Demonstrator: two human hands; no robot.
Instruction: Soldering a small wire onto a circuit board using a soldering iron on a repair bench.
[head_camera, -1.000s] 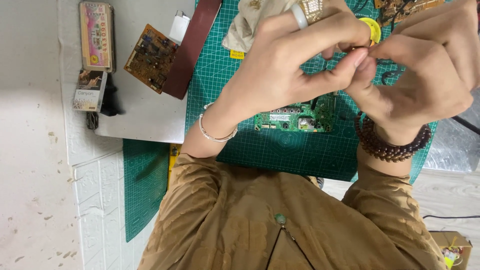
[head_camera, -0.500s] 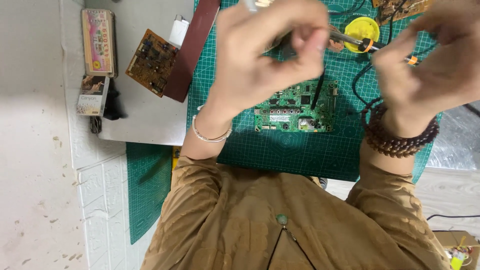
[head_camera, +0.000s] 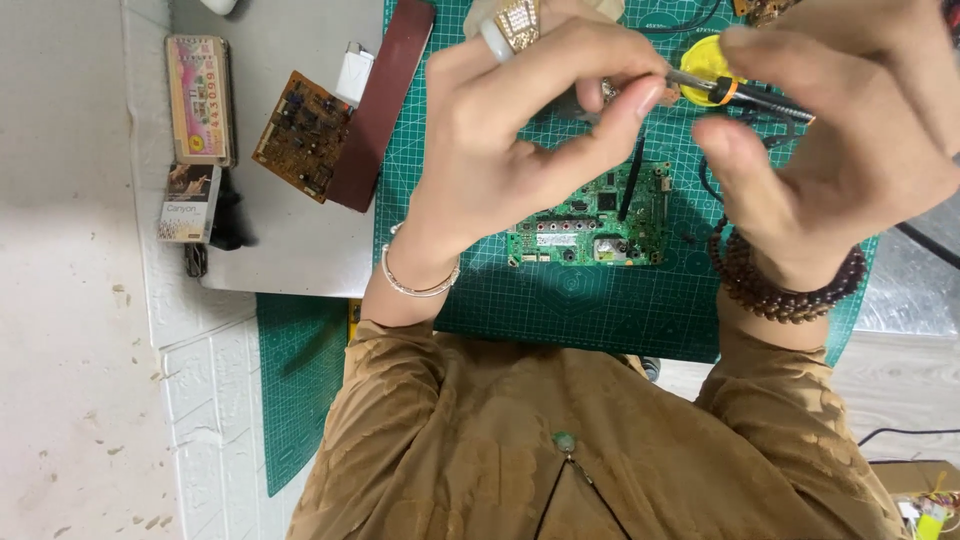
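My left hand (head_camera: 520, 140), with rings and a silver bangle, is raised over the green cutting mat (head_camera: 600, 310). Its thumb and forefinger pinch together, and a thin black wire (head_camera: 630, 180) hangs from them toward the green circuit board (head_camera: 590, 225) lying on the mat. My right hand (head_camera: 840, 150), with a dark bead bracelet, grips a soldering iron (head_camera: 735, 90) with a black handle and an orange ring. The iron's metal tip points left at my left fingertips. Behind the tip sits a round yellow tin (head_camera: 710, 60), partly hidden.
A brown circuit board (head_camera: 300, 135) and a dark red strip (head_camera: 380, 110) lie on the grey table at the left. Two small printed boxes (head_camera: 198, 100) sit near the table's left edge. A black cable (head_camera: 925, 245) runs off to the right. My brown shirt fills the bottom.
My hands were pressed together a second ago, then drew apart. Now the soldering iron shows in my right hand, with its tip at my left fingertips.
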